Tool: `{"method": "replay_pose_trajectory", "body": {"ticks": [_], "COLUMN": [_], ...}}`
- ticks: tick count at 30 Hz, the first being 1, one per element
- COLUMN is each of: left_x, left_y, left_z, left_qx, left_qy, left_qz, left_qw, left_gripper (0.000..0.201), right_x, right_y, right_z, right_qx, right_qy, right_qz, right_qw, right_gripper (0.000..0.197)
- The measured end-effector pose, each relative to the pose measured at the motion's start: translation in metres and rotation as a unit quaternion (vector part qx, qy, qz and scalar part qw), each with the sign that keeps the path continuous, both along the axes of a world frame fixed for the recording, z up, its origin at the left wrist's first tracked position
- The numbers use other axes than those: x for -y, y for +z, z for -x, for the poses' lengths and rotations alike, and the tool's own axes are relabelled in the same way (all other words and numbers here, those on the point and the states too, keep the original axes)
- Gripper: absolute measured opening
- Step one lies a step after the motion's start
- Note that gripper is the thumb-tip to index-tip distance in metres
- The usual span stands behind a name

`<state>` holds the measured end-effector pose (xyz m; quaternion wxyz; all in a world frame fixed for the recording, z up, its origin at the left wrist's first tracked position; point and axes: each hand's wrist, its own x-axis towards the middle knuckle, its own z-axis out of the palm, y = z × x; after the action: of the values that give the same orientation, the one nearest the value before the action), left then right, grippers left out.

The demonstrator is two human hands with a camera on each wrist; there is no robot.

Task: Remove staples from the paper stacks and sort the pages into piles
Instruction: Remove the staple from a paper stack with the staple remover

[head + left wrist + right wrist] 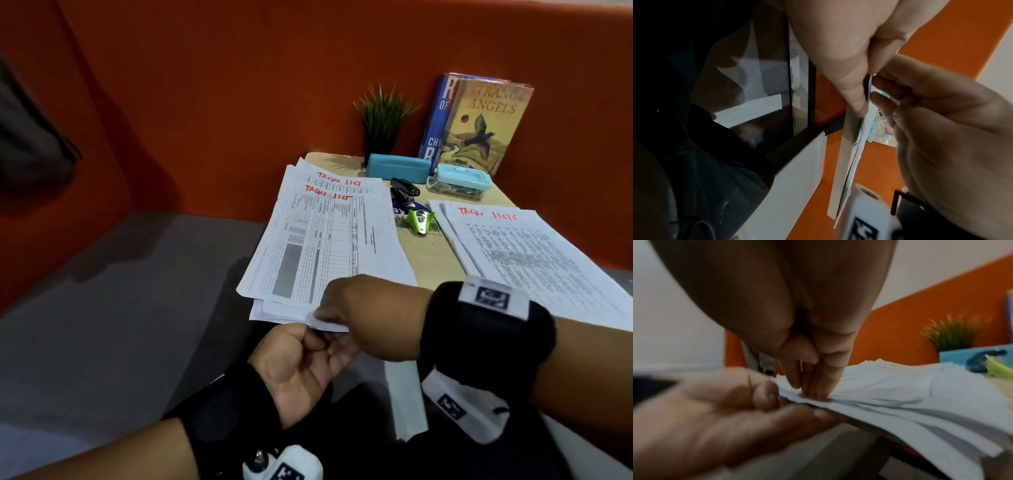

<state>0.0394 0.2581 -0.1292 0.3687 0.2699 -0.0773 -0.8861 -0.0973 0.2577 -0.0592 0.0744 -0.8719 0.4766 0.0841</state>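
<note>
A stack of printed sheets [325,233] headed "TASKS LIST" in red lies on the left of the small desk [431,253], its near corner hanging past the edge. My left hand [308,346] is palm up under that corner and pinches it, thumb on top and fingers beneath. My right hand [329,308] reaches across from the right and presses straight fingers [818,386] down on the same corner. In the left wrist view the sheets [857,154] show edge-on between both hands. A green staple remover [419,221] lies between the two piles, untouched. No staple is visible.
A second paper pile [534,253] covers the desk's right side. Behind the remover sit a black stapler [404,188], a blue case [397,166] and a clear box with a blue lid [459,185]. A potted plant [382,116] and books [479,123] stand against the orange wall.
</note>
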Motion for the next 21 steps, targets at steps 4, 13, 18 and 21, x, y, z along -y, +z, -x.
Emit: {"method": "replay_pose_trajectory", "body": {"ticks": [4,13,18,21], "left_x": [0.001,-0.001,-0.003,-0.005], "left_y": [-0.002,-0.006,0.000,0.003], "left_z": [-0.002,0.005,0.000,0.001], "left_qx": [-0.029,0.003,-0.020,-0.039], "left_qy": [-0.006,0.020,0.001,0.004], "left_qz": [-0.014,-0.013,0.009,-0.012], "left_qw": [0.999,1.000,1.000,0.999], "left_gripper": [0.059,0.048,0.060,0.070], "right_x": [0.015,-0.008,-0.012,0.009], "right_y": [0.031,0.011,0.023,0.038], "right_z": [0.029,-0.012,0.028,0.060], "right_qx": [0.159,-0.035,0.229,0.181], "right_qy": [-0.170,-0.017,-0.129,-0.260], "right_qz": [-0.025,0.017,0.072,0.068], "right_qw": [0.972,0.999,0.962,0.946], "right_gripper": [0.039,0.007,0.040,0.032]}}
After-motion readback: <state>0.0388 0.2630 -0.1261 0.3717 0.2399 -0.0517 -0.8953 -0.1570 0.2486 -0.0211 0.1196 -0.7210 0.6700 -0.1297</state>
